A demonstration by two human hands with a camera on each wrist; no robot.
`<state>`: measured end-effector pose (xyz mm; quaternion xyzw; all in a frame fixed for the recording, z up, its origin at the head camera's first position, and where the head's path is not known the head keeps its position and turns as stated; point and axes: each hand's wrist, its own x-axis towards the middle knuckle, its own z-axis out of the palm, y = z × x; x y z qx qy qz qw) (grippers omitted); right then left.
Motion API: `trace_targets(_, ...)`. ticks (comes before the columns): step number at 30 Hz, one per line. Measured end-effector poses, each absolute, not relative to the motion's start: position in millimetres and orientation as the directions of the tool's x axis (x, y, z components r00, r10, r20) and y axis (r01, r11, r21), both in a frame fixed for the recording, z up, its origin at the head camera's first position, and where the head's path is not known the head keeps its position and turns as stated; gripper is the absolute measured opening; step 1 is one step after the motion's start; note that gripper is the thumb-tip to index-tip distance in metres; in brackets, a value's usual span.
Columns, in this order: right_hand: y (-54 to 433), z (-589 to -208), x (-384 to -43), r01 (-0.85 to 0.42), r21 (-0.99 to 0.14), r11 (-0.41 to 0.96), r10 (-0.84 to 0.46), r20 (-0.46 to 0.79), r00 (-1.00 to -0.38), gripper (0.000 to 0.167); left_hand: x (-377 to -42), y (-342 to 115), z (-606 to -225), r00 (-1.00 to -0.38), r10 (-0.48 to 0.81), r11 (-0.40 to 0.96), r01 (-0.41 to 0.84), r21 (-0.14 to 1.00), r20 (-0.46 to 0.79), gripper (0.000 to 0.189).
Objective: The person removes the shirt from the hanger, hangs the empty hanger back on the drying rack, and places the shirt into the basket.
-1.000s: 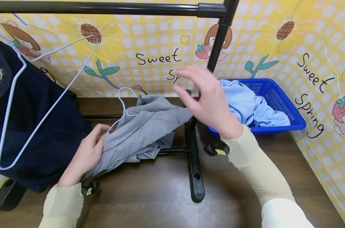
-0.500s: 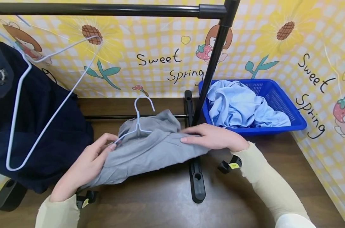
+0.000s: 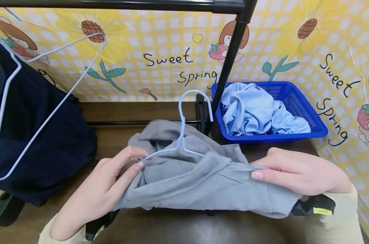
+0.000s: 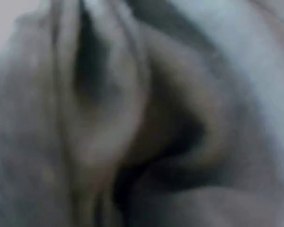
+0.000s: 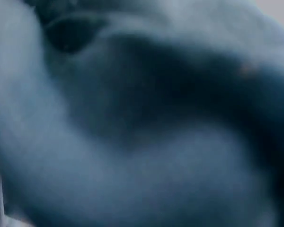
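Observation:
In the head view a grey garment [image 3: 184, 189] hangs bunched between the two hands, low in front of the rack. A pale blue clothes hanger [image 3: 182, 135] pokes out of its top, hook upward, with most of its frame hidden in the cloth. My left hand [image 3: 102, 186] pinches the hanger's left arm together with the cloth around it. On the other side my right hand [image 3: 303, 169] pinches the garment's upper edge between thumb and fingers. Blurred grey folds [image 4: 104, 118] fill the left wrist view, and dark blurred cloth [image 5: 132, 165] fills the right one.
A black clothes rack [image 3: 230, 61] stands around the work. At left hang a navy garment [image 3: 44, 135] and an empty pale hanger [image 3: 50, 127]. A blue basket [image 3: 306, 105] holding light blue cloth [image 3: 251, 108] sits at back right, by the patterned wall covering.
My right hand has come down from the air and taken hold of the garment's right side. Garment, hanger and left hand have shifted right and toward me, and the hanger's hook shows more fully.

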<state>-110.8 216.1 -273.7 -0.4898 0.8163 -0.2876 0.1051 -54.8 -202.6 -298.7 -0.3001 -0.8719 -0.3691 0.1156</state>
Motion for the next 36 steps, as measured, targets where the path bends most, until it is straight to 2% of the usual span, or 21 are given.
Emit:
trace_targets(3, 215, -281, -117, -0.684, -0.640, 0.350, -0.861, 0.069, -0.504, 0.027, -60, -199, -298, -0.788, 0.433, 0.584, 0.615, 0.530, 0.438, 0.027)
trace_targets(6, 209, -294, -126, -0.607, -0.664, 0.437, -0.813, -0.002, -0.583, 0.024, -71, -197, -307, -0.783, 0.388, 0.622, 0.611, 0.489, 0.486, 0.024)
trace_targets(8, 207, -300, -128, -0.586, -0.618, 0.524, -0.756, -0.019, -0.655, 0.013, -77, -196, -314, -0.782, 0.347, 0.622, 0.605, 0.496, 0.518, 0.025)
trace_targets(9, 205, -302, -129, -0.588, -0.598, 0.545, -0.734, -0.001, -0.680, 0.012, -80, -195, -317, -0.778, 0.326, 0.620, 0.605, 0.499, 0.537, 0.025)
trace_targets(12, 199, -302, -127, -0.575, -0.585, 0.573, -0.663, 0.082, -0.744, 0.027, -85, -192, -324, -0.771, 0.265, 0.606, 0.600, 0.523, 0.579, 0.027)
trace_targets(16, 181, -299, -120, -0.567, -0.632, 0.528, -0.567, 0.235, -0.790, 0.026, -88, -185, -326, -0.744, 0.200, 0.606, 0.605, 0.516, 0.637, 0.027)
trace_targets(20, 160, -300, -114, -0.582, -0.628, 0.517, -0.473, 0.356, -0.805, 0.021, -91, -174, -324, -0.680, 0.148, 0.599, 0.639, 0.482, 0.718, 0.030)
trace_targets(25, 146, -303, -114, -0.595, -0.616, 0.516, -0.412, 0.431, -0.803, 0.015, -92, -164, -324, -0.612, 0.111, 0.581, 0.679, 0.449, 0.783, 0.032)
trace_targets(32, 140, -303, -118, -0.590, -0.622, 0.515, -0.407, 0.429, -0.806, 0.017, -94, -157, -328, -0.585, 0.084, 0.546, 0.704, 0.453, 0.807, 0.030)
trace_targets(36, 134, -303, -120, -0.566, -0.649, 0.508, -0.379, 0.421, -0.824, 0.022, -95, -156, -331, -0.601, 0.077, 0.530, 0.700, 0.478, 0.796, 0.031)
